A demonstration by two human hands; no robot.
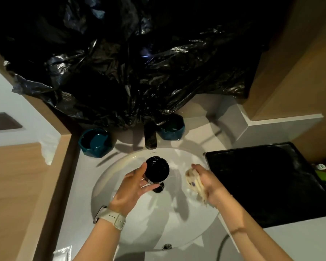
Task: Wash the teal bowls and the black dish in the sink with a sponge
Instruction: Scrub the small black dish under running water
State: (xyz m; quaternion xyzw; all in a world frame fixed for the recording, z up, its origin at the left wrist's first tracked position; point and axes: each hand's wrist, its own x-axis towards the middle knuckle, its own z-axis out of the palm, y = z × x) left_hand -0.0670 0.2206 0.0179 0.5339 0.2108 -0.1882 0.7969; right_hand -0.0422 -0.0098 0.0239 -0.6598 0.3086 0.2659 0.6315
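Observation:
My left hand (133, 187) holds the round black dish (157, 169) by its near edge, tilted over the white sink (120, 219) below the black faucet (150, 136). To the right, over the basin's right side, my right hand (209, 182) grips a pale soapy sponge (193, 182). One teal bowl (95, 143) stands on the counter left of the faucet. A second teal bowl (172, 129) stands behind the faucet on the right. I cannot tell whether water is running.
Crumpled black plastic sheeting (130, 63) hangs over the wall behind the sink. A black tray (267, 183) lies on the counter to the right. The drain (158, 188) shows just below the dish. Wooden panels flank both sides.

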